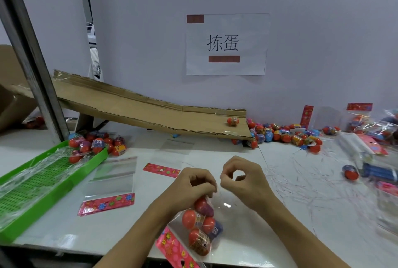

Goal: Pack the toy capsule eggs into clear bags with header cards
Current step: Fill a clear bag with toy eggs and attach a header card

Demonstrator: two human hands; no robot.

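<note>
Clear bag [201, 228] of eggs | left hand [193, 183] fingers pinch its top | right hand [242, 178] fingers curled beside

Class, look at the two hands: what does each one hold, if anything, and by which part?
The left hand pinches the clear bag of capsule eggs by its open top edge. The right hand has thumb and fingertip pinched beside it; whether it grips the film cannot be told.

Both forearms are bare to the frame's edge, and the left hand [193, 183] and right hand [243, 179] wear nothing.
</note>
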